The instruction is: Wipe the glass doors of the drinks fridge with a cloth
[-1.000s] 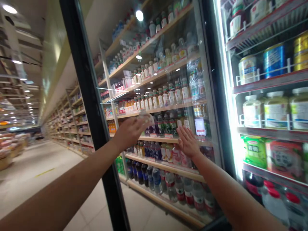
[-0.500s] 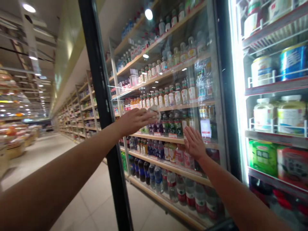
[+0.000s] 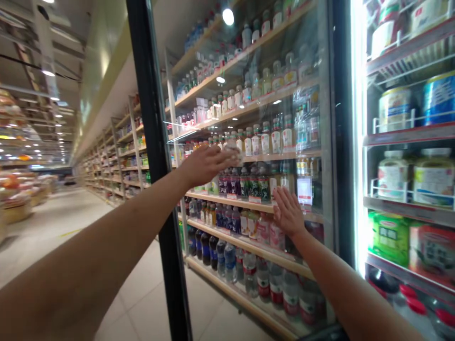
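My left hand reaches out against the glass door, its fingers closed over a pale crumpled cloth. The cloth lies at the glass, partly hidden by the fingers and a little blurred. Lower and to the right, my right hand is laid flat against the same pane, fingers stretched out, holding nothing. A black door frame runs down the left of the pane, beside my left forearm. Rows of drink bottles on wooden shelves show in the glass around both hands.
To the right stands a lit cooler with jars, a blue can and a green pack on its racks. A tiled aisle stretches away on the left, between long shelving and produce stands.
My left hand has slid slightly up and to the right across the glass with the cloth. The right hand keeps its place. The view has shifted a little.
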A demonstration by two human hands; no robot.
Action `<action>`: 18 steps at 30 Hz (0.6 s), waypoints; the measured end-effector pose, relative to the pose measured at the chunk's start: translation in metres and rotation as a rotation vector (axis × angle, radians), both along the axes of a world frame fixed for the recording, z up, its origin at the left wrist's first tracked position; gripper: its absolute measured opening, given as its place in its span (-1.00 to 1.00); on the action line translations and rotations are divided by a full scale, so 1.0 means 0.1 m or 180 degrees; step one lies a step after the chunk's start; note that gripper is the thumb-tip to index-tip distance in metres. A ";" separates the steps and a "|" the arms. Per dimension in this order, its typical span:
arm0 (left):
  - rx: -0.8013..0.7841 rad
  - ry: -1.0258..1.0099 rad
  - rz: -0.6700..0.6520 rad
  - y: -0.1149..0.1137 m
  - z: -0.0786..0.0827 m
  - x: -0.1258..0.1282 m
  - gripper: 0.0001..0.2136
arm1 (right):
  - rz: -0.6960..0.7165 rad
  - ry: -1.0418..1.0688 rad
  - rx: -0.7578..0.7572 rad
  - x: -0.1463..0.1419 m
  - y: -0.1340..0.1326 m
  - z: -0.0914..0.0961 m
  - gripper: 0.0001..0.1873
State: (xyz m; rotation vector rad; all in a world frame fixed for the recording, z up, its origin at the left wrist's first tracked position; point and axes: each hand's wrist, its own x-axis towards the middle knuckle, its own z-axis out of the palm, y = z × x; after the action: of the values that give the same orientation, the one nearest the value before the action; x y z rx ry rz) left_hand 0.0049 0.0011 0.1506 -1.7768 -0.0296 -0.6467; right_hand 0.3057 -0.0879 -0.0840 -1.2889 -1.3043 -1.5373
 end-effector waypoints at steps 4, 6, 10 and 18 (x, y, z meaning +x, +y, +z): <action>-0.0398 -0.1106 -0.0111 0.02 0.29 -0.05 -0.47 | -0.0041 0.0051 -0.0062 0.02 -0.01 -0.04 -0.31; -0.0567 -0.1413 -0.0239 0.04 0.25 -0.01 -0.47 | 0.0003 0.0080 -0.0089 0.02 -0.03 -0.03 -0.32; -0.0689 -0.1235 -0.0281 0.04 -0.06 0.11 -0.49 | 0.0128 0.0383 0.0035 -0.17 -0.03 0.33 -0.44; -0.0327 -0.0439 0.0117 -0.14 0.11 -0.12 -0.50 | 0.0365 0.0977 0.0508 -0.66 0.27 1.36 -0.42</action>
State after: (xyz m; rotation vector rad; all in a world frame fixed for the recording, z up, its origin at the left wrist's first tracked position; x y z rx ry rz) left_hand -0.0070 -0.0128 0.1612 -1.8229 -0.1921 -0.7516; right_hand 0.2402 -0.0605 0.0519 -1.2668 -1.0213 -1.2779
